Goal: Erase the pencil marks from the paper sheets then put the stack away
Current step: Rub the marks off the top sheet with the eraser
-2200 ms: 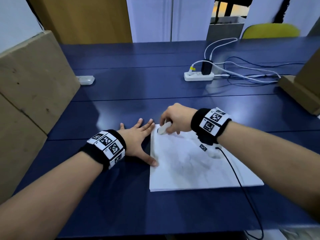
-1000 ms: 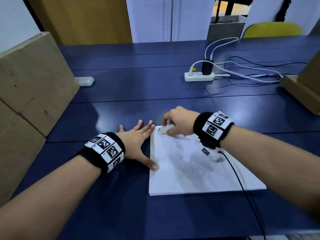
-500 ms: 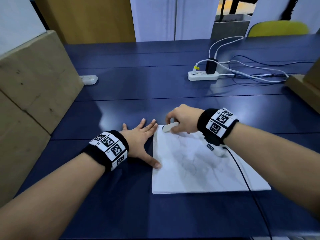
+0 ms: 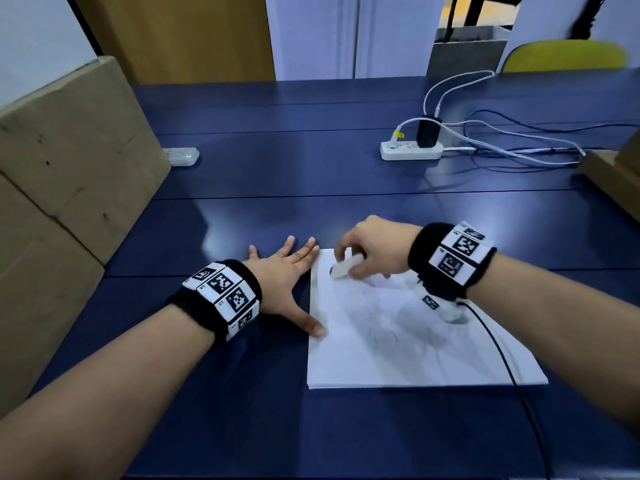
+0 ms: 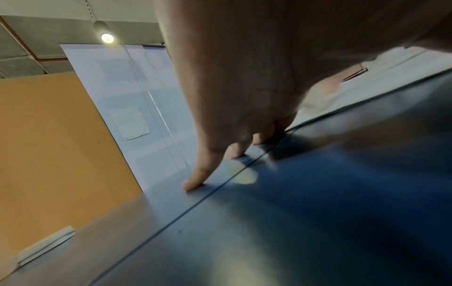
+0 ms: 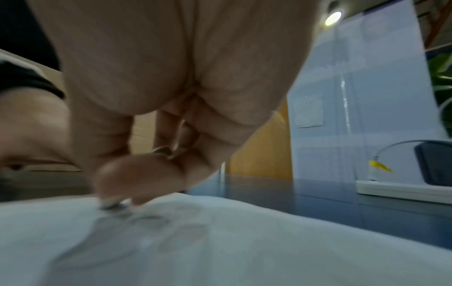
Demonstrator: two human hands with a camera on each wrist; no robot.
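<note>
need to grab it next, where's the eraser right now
In the head view the eraser is pinched in the right hand, pressed on the far left corner of the paper stack.

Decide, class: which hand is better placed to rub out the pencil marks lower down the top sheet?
The right hand, probably: it already pinches the eraser against the paper stack. The left hand lies flat on the table, its thumb at the stack's edge.

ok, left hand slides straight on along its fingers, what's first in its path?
Bare blue table; the left hand lies flat beside the paper stack, fingers pointing to the far edge. The way looks free, passing between both power strips, though depth is unclear.
</note>
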